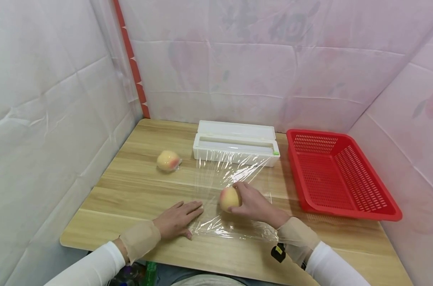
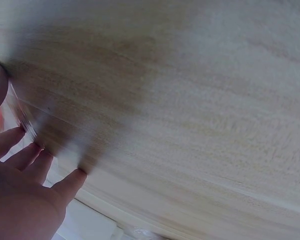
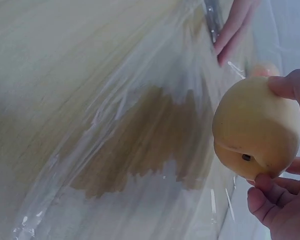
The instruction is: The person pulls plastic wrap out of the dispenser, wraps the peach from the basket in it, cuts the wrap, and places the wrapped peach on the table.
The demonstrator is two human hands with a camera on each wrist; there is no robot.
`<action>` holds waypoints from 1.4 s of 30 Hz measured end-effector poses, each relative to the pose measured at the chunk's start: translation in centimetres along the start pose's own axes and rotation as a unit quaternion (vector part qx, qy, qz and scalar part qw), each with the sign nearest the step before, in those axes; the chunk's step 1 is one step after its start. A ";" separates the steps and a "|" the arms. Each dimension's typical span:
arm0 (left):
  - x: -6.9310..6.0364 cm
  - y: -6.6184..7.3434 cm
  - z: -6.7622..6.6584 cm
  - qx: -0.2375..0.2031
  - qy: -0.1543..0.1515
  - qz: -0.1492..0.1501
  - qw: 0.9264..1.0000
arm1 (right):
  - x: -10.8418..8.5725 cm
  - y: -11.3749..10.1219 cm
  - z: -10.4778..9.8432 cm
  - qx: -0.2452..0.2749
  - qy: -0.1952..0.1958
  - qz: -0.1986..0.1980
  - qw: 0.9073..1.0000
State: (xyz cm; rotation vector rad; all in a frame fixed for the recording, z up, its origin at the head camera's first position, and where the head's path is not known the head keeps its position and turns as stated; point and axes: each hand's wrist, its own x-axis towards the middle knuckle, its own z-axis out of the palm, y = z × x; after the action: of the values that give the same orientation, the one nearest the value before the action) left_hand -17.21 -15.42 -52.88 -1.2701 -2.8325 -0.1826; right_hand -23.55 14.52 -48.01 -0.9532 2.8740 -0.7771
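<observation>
A peach (image 1: 228,199) is in my right hand (image 1: 256,201), its fingers and thumb curled round the fruit over a sheet of clear plastic wrap (image 1: 234,174). In the right wrist view the stem end of the peach (image 3: 257,127) faces the camera. My left hand (image 1: 178,219) lies with fingers spread on the table, touching the left edge of the wrap. The sheet runs from a white wrap dispenser box (image 1: 237,154), whose lid is raised, toward the table's front edge. Left of the box sits a second peach (image 1: 168,161) covered in wrap.
A red plastic basket (image 1: 345,178) with perforated walls stands on the right side of the wooden table (image 1: 123,186). White and pink sheeting (image 1: 252,71) hangs behind and at both sides. A small black item with a yellow label (image 1: 278,252) shows by the right wrist.
</observation>
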 end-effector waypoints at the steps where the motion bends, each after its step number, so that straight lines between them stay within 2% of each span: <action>1: 0.0 0.0 0.0 -0.001 -0.003 -0.003 1.000 | 0.0 0.1 0.1 0.000 -0.005 0.001 1.000; 10: 0.2 0.1 -0.3 -0.016 -0.020 -0.009 1.000 | -0.9 1.1 1.0 -0.014 -0.038 0.008 0.999; 14: -0.2 -0.1 -0.2 -0.024 -0.017 -0.011 1.000 | -1.4 1.3 1.7 0.006 -0.049 0.005 0.999; 20: -0.5 -0.3 0.0 -0.038 0.027 0.000 0.999 | -2.0 1.5 2.4 0.021 -0.045 0.007 0.999; 25: -0.2 -0.2 0.1 -0.039 0.056 0.012 0.998 | -2.7 1.8 1.8 0.031 -0.044 0.032 0.998; 29: 0.0 -0.1 0.2 -0.041 0.079 0.036 0.995 | -4.4 2.6 0.7 0.046 -0.027 0.069 0.996; 31: 0.0 0.0 0.3 -0.039 0.090 0.049 0.994 | -5.7 3.4 0.3 0.050 -0.015 0.070 0.996; 34: -0.1 0.0 0.3 -0.044 0.091 0.059 0.993 | -7.9 4.7 0.2 0.053 -0.017 0.029 0.998; 37: -0.2 0.2 0.2 -0.059 0.071 0.044 0.995 | -9.7 5.7 0.4 0.050 -0.021 -0.032 0.998; 42: -0.1 0.5 0.3 -0.064 0.039 0.032 0.997 | -11.1 6.4 0.8 0.036 0.003 -0.107 0.994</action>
State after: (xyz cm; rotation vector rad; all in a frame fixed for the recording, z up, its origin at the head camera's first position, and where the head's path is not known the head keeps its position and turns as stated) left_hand -16.78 -15.15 -53.15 -1.3426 -2.7490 -0.4102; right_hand -17.94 24.80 -53.16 -1.2659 2.7578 -0.8905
